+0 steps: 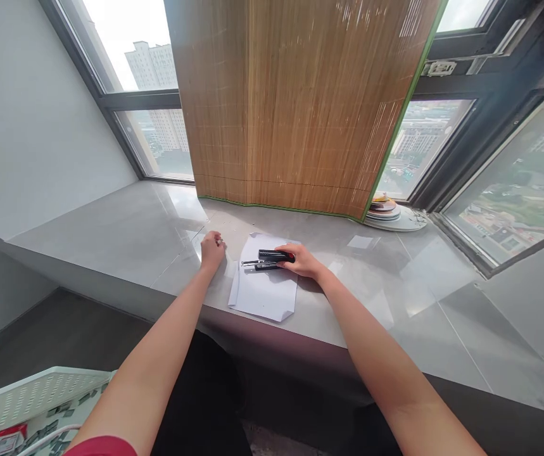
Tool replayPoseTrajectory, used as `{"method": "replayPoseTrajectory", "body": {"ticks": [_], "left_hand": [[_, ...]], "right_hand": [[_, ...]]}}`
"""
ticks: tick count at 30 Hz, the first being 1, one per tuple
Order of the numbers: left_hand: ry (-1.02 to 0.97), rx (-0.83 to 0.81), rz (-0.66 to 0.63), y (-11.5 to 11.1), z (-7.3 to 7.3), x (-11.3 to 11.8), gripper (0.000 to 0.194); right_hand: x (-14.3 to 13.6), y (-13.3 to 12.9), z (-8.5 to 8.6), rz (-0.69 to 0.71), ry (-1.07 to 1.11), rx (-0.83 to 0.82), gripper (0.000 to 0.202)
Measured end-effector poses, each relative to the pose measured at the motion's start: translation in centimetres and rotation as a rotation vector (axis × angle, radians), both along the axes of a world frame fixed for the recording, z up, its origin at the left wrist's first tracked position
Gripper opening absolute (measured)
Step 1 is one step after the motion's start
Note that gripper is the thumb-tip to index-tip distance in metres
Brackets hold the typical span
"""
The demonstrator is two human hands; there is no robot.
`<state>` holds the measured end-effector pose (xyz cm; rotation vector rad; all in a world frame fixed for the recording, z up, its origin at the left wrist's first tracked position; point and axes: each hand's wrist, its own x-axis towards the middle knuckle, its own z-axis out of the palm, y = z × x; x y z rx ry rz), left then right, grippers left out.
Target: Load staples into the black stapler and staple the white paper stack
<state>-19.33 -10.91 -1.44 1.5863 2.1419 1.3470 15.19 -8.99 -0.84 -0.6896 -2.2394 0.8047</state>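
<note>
While both arms are reaching out over the grey worktop (124, 234), the scene is reading like this:

Right hand: the right hand (303, 261) is closing its grip on the rear of the black stapler (272, 258), apparently steadying it; the stapler's top arm is lying swung open, a metal strip showing beneath it.
Left hand: the left hand (212, 250) is resting curled on the worktop just left of the sheets; whether its grip is pinching something small, I cannot tell.
Paper: the white paper sheets (265, 291) are lying under the stapler, one corner overhanging the front edge.
Surroundings: a bamboo blind (295, 101) is hanging behind; stacked plates (390, 214) are sitting by the window; a white basket (25, 396) is standing lower left.
</note>
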Motion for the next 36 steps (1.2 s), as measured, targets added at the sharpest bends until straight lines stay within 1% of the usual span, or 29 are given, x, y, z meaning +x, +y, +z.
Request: {"method": "replayPoseTrajectory", "body": {"ticks": [4, 7, 10, 12, 15, 20, 21, 23, 26, 28, 30, 33, 34, 36], "left_hand": [[-0.173, 0.056, -0.055, -1.2, 0.4, 0.0, 0.021], [-0.272, 0.051, -0.114, -2.7, 0.4, 0.4, 0.011], [-0.341, 0.049, -0.17, -4.1, 0.4, 0.9, 0.01], [-0.352, 0.065, -0.205, -4.9, 0.5, 1.1, 0.012], [-0.373, 0.078, -0.292, -5.6, 0.7, 1.5, 0.016], [-0.425, 0.183, -0.535, -6.8, 1.0, 3.2, 0.043], [-0.417, 0.194, -0.58, -7.0, 1.1, 3.7, 0.044], [-0.408, 0.186, -0.622, -7.3, 1.2, 4.3, 0.042], [-0.427, 0.173, -0.601, -7.3, 1.2, 4.7, 0.036], [-0.425, 0.177, -0.556, -7.0, 1.1, 4.3, 0.032], [-0.4, 0.19, -0.44, -6.5, 1.0, 3.6, 0.026], [-0.38, 0.146, -0.213, -5.6, 0.7, 2.2, 0.018], [-0.374, 0.118, -0.163, -5.3, 0.6, 1.8, 0.017], [-0.333, 0.069, -0.103, -4.6, 0.5, 1.1, 0.013]], "right_hand": [[0.2, -0.3, -0.4, -0.035, -0.009, 0.007, 0.036], [0.3, -0.5, -0.6, -0.036, 0.002, -0.019, 0.037], [0.1, -0.8, -0.5, -0.039, 0.019, -0.046, 0.037], [-0.1, -1.0, -0.3, -0.04, 0.022, -0.049, 0.036], [-0.7, -1.6, -0.4, -0.054, -0.001, -0.07, 0.034], [-1.7, -2.7, -1.7, -0.228, 0.08, -0.021, 0.036], [-1.8, -2.8, -1.9, -0.232, 0.09, -0.018, 0.037], [-1.8, -2.8, -2.1, -0.209, 0.089, -0.041, 0.038], [-1.6, -2.7, -1.9, -0.19, 0.092, -0.079, 0.039], [-1.5, -2.7, -1.6, -0.184, 0.092, -0.093, 0.038], [-1.3, -2.7, -1.5, -0.181, 0.092, -0.104, 0.038], [-1.3, -2.8, -1.5, -0.178, 0.1, -0.124, 0.038], [-1.3, -2.9, -1.5, -0.176, 0.104, -0.129, 0.038], [-1.2, -3.0, -1.5, -0.175, 0.113, -0.136, 0.039]]}}
